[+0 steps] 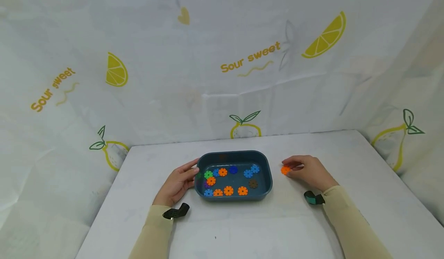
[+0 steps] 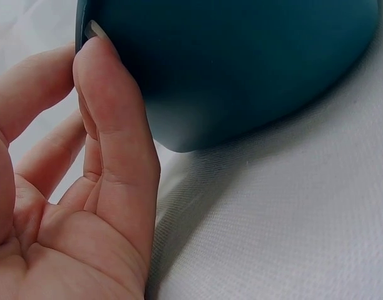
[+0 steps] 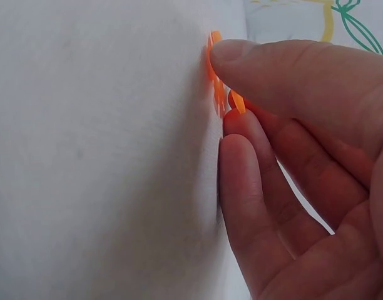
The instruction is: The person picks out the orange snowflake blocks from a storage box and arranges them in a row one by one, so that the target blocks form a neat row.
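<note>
A dark blue-green rectangular tray (image 1: 236, 198) sits in the middle of the white table, with several notched plastic discs in orange, blue, green, purple and brown inside. At its left end, my left hand (image 1: 177, 184) grips the wall; the left wrist view shows the thumb and fingers about the tray's edge (image 2: 241, 69). To the right of the tray, my right hand (image 1: 310, 170) pinches an orange notched disc (image 1: 285, 170) low at the tabletop. In the right wrist view the orange disc (image 3: 214, 72) is seen nearly edge-on, partly hidden by the thumb and fingers.
The white table (image 1: 249, 232) meets a pale cloth backdrop (image 1: 166, 108) printed with lemons and lettering at its far edge. A black strap mount (image 1: 176, 212) is on the left wrist, and a similar one (image 1: 313, 198) is on the right.
</note>
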`<state>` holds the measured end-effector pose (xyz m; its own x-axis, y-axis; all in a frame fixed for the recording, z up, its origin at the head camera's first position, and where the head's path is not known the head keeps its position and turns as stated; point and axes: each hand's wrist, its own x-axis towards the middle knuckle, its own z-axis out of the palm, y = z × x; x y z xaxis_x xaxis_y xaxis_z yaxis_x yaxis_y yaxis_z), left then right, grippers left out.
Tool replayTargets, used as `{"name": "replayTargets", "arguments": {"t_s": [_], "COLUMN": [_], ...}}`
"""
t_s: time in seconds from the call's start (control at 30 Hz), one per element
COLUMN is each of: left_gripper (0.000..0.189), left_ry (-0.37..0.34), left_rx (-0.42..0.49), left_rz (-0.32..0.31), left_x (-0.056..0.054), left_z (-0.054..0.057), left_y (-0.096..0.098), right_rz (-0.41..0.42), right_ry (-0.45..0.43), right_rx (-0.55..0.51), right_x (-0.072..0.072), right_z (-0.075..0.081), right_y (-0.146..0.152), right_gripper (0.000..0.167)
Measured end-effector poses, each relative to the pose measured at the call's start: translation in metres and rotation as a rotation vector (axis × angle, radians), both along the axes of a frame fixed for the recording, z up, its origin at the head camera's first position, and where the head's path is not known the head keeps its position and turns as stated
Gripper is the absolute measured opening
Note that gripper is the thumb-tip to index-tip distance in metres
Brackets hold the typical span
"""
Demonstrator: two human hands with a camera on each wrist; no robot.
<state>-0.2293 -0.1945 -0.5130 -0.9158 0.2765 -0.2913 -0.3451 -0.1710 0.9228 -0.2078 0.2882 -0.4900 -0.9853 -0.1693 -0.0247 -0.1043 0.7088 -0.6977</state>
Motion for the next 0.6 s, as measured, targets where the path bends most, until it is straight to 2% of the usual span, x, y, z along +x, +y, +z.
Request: {"name": "replayTargets", "arguments": {"t_s": [0.6], "left_gripper": [0.059], "left_ry": [-0.002], "left_rx": [-0.025], "left_rz": [0.021], "left_x": [0.0008], "left_z": [0.0004], "left_y": [0.0020], "right_rz": [-0.020], "right_ry": [-0.043], "right_rx": [0.005], "right_x": [-0.0001], "right_z": [0.0015], "right_y": [-0.0012], "right_gripper": [0.035]}}
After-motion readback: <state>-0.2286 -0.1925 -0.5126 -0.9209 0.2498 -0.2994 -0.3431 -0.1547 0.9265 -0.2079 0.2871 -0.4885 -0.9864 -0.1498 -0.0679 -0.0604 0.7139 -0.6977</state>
